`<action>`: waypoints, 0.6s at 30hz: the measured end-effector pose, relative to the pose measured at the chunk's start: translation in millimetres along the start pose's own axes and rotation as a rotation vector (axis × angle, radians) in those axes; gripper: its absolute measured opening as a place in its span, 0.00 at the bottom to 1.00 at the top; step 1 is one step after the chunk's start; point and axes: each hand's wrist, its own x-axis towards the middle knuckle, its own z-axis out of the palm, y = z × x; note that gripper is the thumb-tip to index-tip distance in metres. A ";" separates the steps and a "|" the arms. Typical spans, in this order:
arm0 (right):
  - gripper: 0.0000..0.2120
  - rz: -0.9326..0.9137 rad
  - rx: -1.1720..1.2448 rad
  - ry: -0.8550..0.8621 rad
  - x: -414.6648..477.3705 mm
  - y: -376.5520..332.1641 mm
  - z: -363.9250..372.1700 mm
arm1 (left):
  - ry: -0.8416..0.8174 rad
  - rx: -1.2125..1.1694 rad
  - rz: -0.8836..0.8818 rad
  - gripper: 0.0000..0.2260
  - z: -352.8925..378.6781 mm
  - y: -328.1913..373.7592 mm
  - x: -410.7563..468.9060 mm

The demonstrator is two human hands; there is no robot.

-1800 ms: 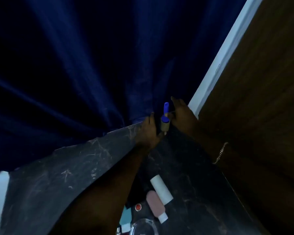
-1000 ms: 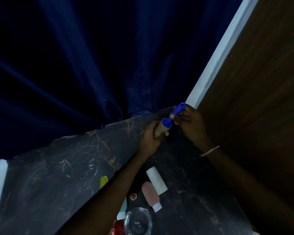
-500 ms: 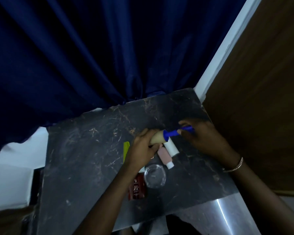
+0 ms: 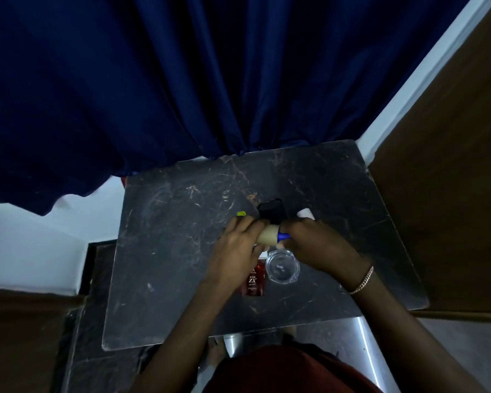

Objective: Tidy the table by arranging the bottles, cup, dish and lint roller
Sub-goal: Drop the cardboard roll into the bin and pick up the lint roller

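Note:
Both hands hold the lint roller [image 4: 270,236] level above the middle of the dark marble table [image 4: 182,251]. My left hand [image 4: 240,245] wraps its tan roll; my right hand [image 4: 312,245] grips the blue handle, mostly hidden. Just below the hands stands a clear glass dish [image 4: 281,267], with a red bottle [image 4: 253,280] lying to its left. Beyond the hands sit a black object [image 4: 271,211], a white bottle end [image 4: 305,213] and a yellow-green tip [image 4: 241,213].
A dark blue curtain [image 4: 182,80] hangs behind the table's far edge. A brown wooden panel [image 4: 451,194] stands right against the table's right side. A white wall and dark floor lie to the left.
Both hands brought the lint roller back from the far right corner to the table's middle and tipped it from upright to level. The view dropped to show the whole table.

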 end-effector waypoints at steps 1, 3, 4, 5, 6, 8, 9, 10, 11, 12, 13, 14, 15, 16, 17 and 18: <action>0.06 -0.020 -0.006 0.010 -0.2 -3.8 0.5 | 0.001 0.006 -0.007 0.21 -4.2 -1.2 -2.7; 0.05 -0.062 -0.043 0.037 -0.1 -10.3 -0.1 | 0.010 0.029 -0.020 0.22 -13.1 -3.1 -6.3; 0.05 -0.074 -0.052 0.047 0.2 -12.7 -1.0 | 0.014 0.044 -0.026 0.23 -17.3 -3.4 -7.1; 0.05 -0.081 -0.042 0.051 0.6 -15.3 -2.3 | 0.021 0.058 -0.032 0.23 -21.3 -3.6 -7.9; 0.05 -0.084 -0.012 0.051 1.6 -17.4 -4.0 | 0.034 0.071 -0.036 0.23 -25.0 -3.6 -8.5; 0.05 -0.095 0.046 0.057 3.9 -20.5 -7.5 | 0.068 0.099 -0.047 0.23 -32.6 -3.8 -8.8; 0.05 -0.106 0.059 0.076 4.8 -21.2 -9.1 | 0.085 0.114 -0.051 0.23 -35.8 -4.0 -8.8; 0.05 -0.120 0.076 0.100 5.8 -21.4 -10.7 | 0.103 0.129 -0.052 0.23 -38.9 -4.4 -8.9; 0.06 -0.135 0.111 0.116 6.7 -21.4 -12.5 | 0.119 0.141 -0.047 0.23 -41.6 -4.6 -9.1; 0.06 -0.152 0.161 0.116 7.5 -21.4 -14.9 | 0.133 0.151 -0.039 0.23 -44.3 -4.5 -8.9; 0.06 -0.168 0.210 0.107 8.2 -21.1 -18.1 | 0.145 0.160 -0.030 0.23 -47.0 -4.4 -8.4; 0.05 -0.179 0.244 0.096 8.8 -19.6 -22.5 | 0.156 0.166 -0.027 0.23 -49.8 -5.1 -7.6; 0.04 -0.182 0.258 0.089 9.0 -16.1 -27.6 | 0.170 0.167 -0.035 0.23 -53.4 -7.5 -7.1; 0.05 -0.176 0.264 0.091 8.5 -10.1 -32.9 | 0.187 0.165 -0.058 0.23 -58.1 -12.7 -7.0; 0.05 -0.165 0.268 0.103 7.2 -1.4 -38.1 | 0.205 0.159 -0.096 0.23 -63.7 -21.2 -7.3; 0.04 -0.149 0.270 0.122 5.0 9.0 -43.0 | 0.225 0.147 -0.137 0.23 -69.7 -32.7 -8.8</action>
